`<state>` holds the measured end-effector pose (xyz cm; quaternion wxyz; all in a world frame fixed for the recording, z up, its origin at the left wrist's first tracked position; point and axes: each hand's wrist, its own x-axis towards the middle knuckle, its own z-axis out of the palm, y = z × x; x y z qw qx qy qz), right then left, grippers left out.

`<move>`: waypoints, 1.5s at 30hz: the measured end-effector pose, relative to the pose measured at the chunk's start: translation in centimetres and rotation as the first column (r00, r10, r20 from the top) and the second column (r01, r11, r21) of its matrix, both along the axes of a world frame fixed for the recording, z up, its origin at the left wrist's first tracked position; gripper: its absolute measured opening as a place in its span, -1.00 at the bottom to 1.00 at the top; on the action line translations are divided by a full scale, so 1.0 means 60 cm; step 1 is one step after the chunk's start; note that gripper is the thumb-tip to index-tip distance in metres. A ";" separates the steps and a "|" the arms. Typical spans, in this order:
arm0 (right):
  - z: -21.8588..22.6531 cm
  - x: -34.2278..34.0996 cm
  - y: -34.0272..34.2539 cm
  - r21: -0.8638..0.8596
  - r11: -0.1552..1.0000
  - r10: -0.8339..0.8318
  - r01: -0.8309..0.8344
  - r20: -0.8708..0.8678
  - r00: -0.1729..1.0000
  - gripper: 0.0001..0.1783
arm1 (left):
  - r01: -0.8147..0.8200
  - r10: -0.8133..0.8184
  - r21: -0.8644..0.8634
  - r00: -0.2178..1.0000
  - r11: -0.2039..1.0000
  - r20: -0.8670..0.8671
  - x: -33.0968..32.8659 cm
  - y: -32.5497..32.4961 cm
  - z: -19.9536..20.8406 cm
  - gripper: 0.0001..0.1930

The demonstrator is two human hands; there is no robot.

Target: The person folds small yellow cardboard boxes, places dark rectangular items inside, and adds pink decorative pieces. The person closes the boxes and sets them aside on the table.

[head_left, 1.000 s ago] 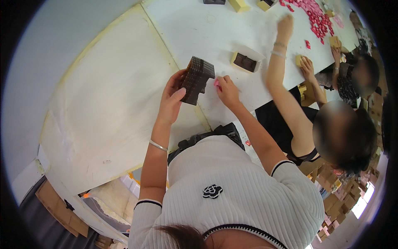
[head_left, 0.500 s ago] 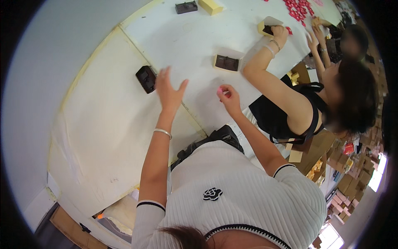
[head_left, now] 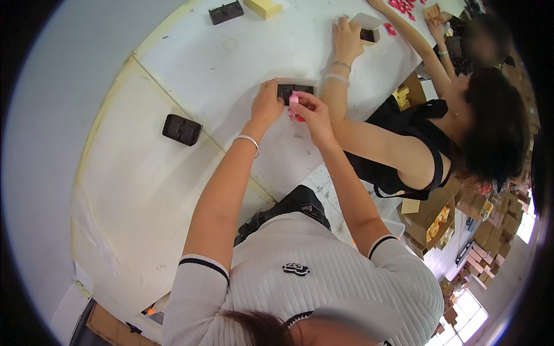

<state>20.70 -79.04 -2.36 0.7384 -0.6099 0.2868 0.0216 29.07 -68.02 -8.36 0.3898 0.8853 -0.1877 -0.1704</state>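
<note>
A small box with a black divided tray inside lies on the white table in front of me, its pale lid flap raised at the far side. My left hand grips the box's left end, thumb at the near corner. Over the tray's right part, my right hand pinches a small pink wrapped piece. Something red shows under those fingers, partly hidden by them. To the left, a loose black tray rests by the table seam, apart from both hands.
At the far side lie another black tray and a yellow box. Close on my right, a co-worker in black holds an open box and reaches toward red wrapped pieces. Cardboard cartons stand beyond the table's right edge.
My left hand has gone from near the loose tray to the box's left end and closed on it. My right hand has brought the pink piece over the tray. The co-worker's arms have shifted.
</note>
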 end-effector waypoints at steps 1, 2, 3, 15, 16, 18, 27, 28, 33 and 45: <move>-0.007 0.010 0.008 -0.058 0.997 -0.046 0.046 0.005 0.999 -0.69 | 0.002 -0.002 0.005 0.999 1.000 -0.047 -0.006 0.002 -0.002 -0.43; -0.010 0.014 0.007 -0.054 0.998 -0.016 0.016 0.001 1.000 -0.70 | -0.024 0.023 -0.018 0.998 1.000 -0.055 -0.013 0.004 -0.006 -0.44; -0.013 0.019 0.006 -0.050 0.999 0.014 -0.014 -0.003 1.000 -0.71 | -0.052 0.049 -0.040 0.997 0.998 -0.064 -0.022 0.005 -0.010 -0.46; -0.038 0.005 -0.021 0.398 0.913 -0.035 0.090 -0.144 0.989 -0.72 | -0.238 0.227 -0.121 0.968 0.964 -0.103 -0.096 0.030 0.015 -0.48; -0.047 0.004 -0.020 0.367 0.928 -0.020 0.068 -0.133 0.991 -0.73 | -0.241 0.230 -0.127 0.968 0.962 -0.099 -0.098 0.031 0.017 -0.49; -0.064 0.001 -0.017 0.301 0.953 0.010 0.024 -0.110 0.994 -0.74 | -0.232 0.222 -0.133 0.971 0.964 -0.089 -0.099 0.032 0.015 -0.51; -0.001 -0.019 -0.008 0.541 0.840 0.026 -0.043 0.038 0.999 -0.75 | -0.311 0.264 -0.206 0.938 0.928 -0.225 -0.105 0.037 0.016 -0.53; 0.006 -0.020 -0.006 0.539 0.841 0.024 -0.045 0.046 0.999 -0.75 | -0.326 0.269 -0.214 0.928 0.921 -0.257 -0.105 0.038 0.018 -0.53; -0.019 -0.016 -0.006 0.080 0.989 0.131 -0.125 -0.077 0.988 -0.76 | -0.310 0.269 -0.193 0.940 0.931 -0.211 -0.107 0.039 0.017 -0.51; -0.087 0.010 0.029 -0.681 0.717 0.229 -0.150 0.026 0.973 -0.91 | -0.262 0.257 -0.172 0.965 0.950 -0.052 -0.113 0.035 -0.005 -0.51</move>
